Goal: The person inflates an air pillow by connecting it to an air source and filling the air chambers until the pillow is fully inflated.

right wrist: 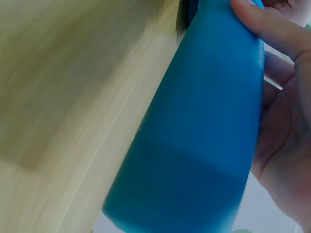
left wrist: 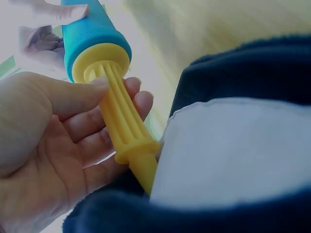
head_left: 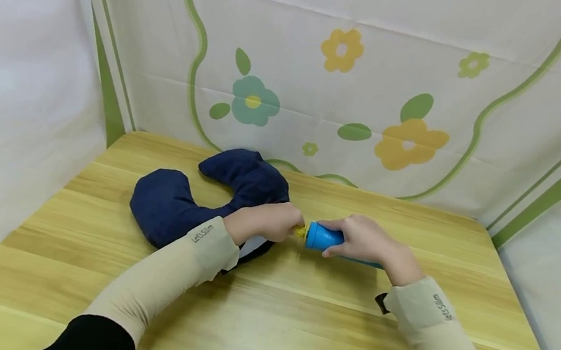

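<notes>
A blue hand pump [head_left: 322, 238] lies across between my two hands, just above the table. My right hand [head_left: 367, 239] grips its blue barrel [right wrist: 194, 121], thumb along one side. With thumb and fingers, my left hand [head_left: 273, 220] pinches the pump's yellow ribbed end [left wrist: 119, 107], close to the blue collar. A navy U-shaped neck pillow [head_left: 160, 207] sits beside and under my left hand. In the left wrist view, the narrow yellow tip [left wrist: 145, 170] runs up to the pillow's white fabric panel [left wrist: 233, 150], which hides its far end.
The wood-grain table [head_left: 265, 333] reaches forward to a white cloth backdrop [head_left: 296, 78] printed with flowers. White cloth walls [head_left: 5, 123] also stand at the left and right sides.
</notes>
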The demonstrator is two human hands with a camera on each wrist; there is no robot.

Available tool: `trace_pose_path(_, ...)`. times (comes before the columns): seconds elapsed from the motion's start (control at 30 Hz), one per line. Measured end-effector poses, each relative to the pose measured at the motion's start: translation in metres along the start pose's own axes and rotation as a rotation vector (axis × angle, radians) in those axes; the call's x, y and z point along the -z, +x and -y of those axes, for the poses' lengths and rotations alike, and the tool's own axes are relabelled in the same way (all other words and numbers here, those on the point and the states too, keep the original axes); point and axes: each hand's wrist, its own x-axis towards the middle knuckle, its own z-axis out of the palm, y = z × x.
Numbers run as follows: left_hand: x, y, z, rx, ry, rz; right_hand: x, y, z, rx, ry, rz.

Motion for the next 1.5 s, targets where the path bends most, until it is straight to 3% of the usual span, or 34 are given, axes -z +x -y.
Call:
trace_pose_path(0.27, 0.001, -0.001, 0.001, -0.007, -0.035, 0.007, 0.002, -0.013, -0.007, -0.03, 0.015, 0.013)
trace_pose_path(0.73, 0.001, -0.004, 0.008, -0.028, -0.037, -0.019, 0.024, -0.075, -0.041, -0.169, 0.09, 0.014)
trace_pose_path(0.93, 0.0, -0.004, 0.009, -0.031, -0.053, -0.024, 0.038, -0.092, -0.053, -0.235, 0.116, 0.046)
trace_pose_path(1.1, 0.0, -0.003, 0.007, -0.03, -0.057, -0.033, 0.039, -0.093, -0.057, -0.239, 0.065, 0.028)
trace_pose_path(1.33, -0.002, -0.005, 0.005, -0.023, -0.026, -0.045, 0.024, -0.081, -0.048, -0.134, -0.039, -0.071)
trace_pose_path(1.5, -0.005, -0.006, 0.003, -0.034, -0.006, -0.042, 0.011, -0.065, -0.033, -0.07, -0.033, -0.06)
